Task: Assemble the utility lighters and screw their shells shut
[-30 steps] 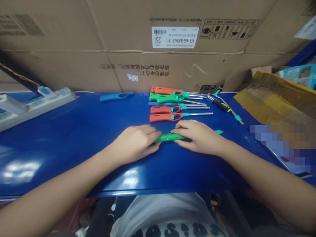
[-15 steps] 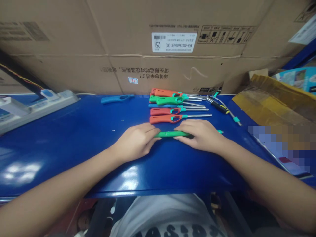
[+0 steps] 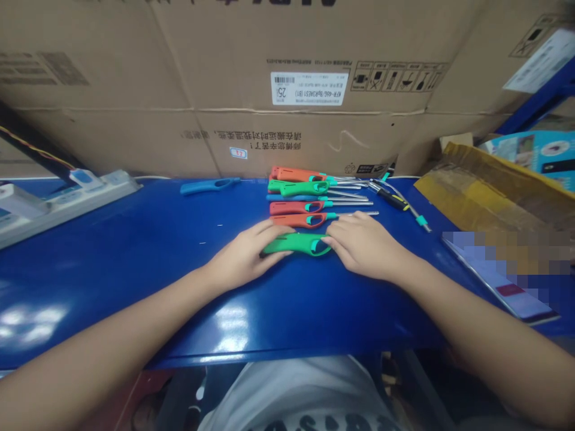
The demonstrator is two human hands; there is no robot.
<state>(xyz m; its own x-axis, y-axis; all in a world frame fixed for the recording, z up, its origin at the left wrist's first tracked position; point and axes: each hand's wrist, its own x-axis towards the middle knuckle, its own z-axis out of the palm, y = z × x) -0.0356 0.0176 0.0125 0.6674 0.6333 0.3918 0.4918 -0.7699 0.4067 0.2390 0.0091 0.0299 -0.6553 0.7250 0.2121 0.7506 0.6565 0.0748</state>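
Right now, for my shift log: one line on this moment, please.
left hand: holds green lighter handle | right hand: covers its nozzle end | lighter row: just behind | blue table

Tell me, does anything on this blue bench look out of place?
Yes, mildly. A blue handle lies alone to the left, apart from the neat row of lighters, and it shows no metal tube. A black-handled tool lies askew beside that row's tips. The held green lighter looks fine.

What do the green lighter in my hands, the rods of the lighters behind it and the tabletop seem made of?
Green lighter: likely moulded plastic, smooth, slight sheen, teal trigger.
Rods: probably bare metal, silvery and thin.
Tabletop: hard glossy blue surface, mirrors the lights; painted metal or laminate, cannot tell which.
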